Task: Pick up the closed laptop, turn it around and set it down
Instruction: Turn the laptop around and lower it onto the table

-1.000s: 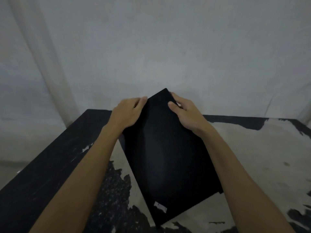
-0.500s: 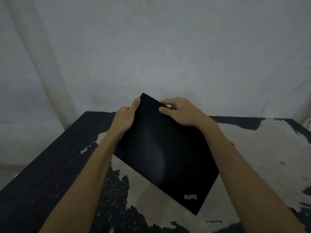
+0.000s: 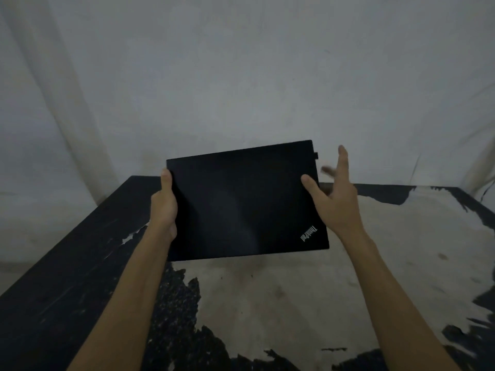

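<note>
A: Where is the laptop [image 3: 241, 202] now?

B: It is hanging in the air above the far part of the surface [image 3: 308, 303], closed, with the lid facing the camera and the logo at its near right corner.

A: Who is holding it?

B: The left hand [image 3: 164, 207] is clamping the left edge, thumb on the lid. The right hand [image 3: 336, 199] is spread open; only its thumb is touching the lid near the right edge, and its fingers are blurred.

A: How will it handle?

B: I am judging it stiff, rather heavy and smooth, so one hand is risking a slip. Taking both short edges is looking safest before it is set down flat.
</note>
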A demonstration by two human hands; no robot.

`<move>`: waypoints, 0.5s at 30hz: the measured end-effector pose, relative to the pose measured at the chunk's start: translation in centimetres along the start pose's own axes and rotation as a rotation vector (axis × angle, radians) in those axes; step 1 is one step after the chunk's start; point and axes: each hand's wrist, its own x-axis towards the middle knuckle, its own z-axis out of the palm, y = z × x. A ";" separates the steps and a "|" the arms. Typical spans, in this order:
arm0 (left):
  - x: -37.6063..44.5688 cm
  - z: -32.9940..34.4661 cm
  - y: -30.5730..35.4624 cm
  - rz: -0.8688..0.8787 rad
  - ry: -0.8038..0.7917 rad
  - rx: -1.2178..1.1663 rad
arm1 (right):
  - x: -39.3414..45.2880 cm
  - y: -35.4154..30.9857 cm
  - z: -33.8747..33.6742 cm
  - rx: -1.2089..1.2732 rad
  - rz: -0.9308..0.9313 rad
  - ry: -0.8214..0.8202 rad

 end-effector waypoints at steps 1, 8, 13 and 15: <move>0.0 -0.1 -0.2 -0.010 0.002 -0.008 | -0.4 0.3 0.3 0.071 0.038 -0.031; -0.1 0.5 -0.5 -0.061 -0.065 0.061 | -2.0 2.8 1.8 0.270 0.060 -0.115; -0.5 0.2 -0.3 0.036 -0.417 0.122 | -2.2 5.2 1.5 0.438 0.197 -0.034; 0.0 -0.1 -1.3 0.103 -0.520 0.176 | -2.0 6.0 1.2 0.460 0.238 0.013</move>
